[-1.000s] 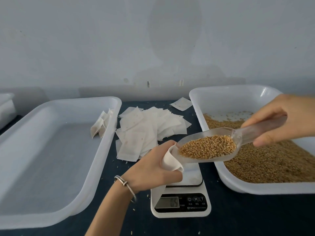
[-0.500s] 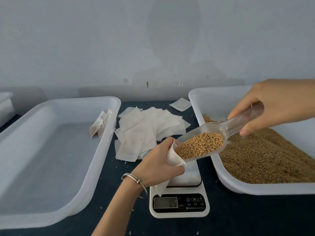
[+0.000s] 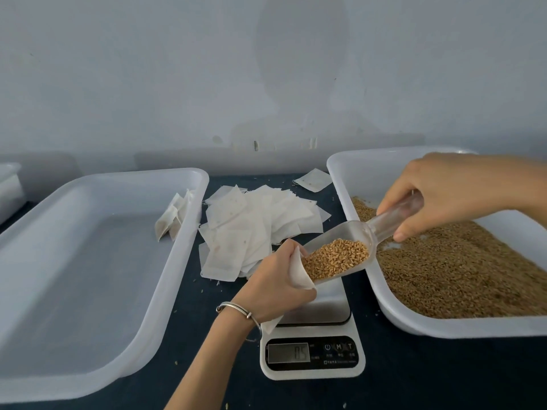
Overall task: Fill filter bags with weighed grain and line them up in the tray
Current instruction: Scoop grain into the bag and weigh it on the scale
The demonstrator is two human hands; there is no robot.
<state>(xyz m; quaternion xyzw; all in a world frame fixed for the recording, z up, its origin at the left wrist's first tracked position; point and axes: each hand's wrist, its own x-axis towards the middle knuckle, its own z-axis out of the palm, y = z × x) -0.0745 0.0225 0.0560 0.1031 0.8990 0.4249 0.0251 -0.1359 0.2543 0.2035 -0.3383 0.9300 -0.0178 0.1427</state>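
Left hand (image 3: 273,284) is gripping the white paper filter bag (image 3: 297,272) open above the white digital scale (image 3: 312,344). Right hand (image 3: 450,192) is holding the clear plastic scoop (image 3: 355,247), tipping golden grain (image 3: 336,258) in. Best to be keeping the lip inside the mouth, tilting slowly.

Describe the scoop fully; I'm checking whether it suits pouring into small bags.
The scoop is clear plastic with a rounded bowl and a tube-like handle. The right hand grips the handle. It tilts down to the left, holding golden grain, its lip inside the mouth of the white filter bag held by the left hand above the scale.
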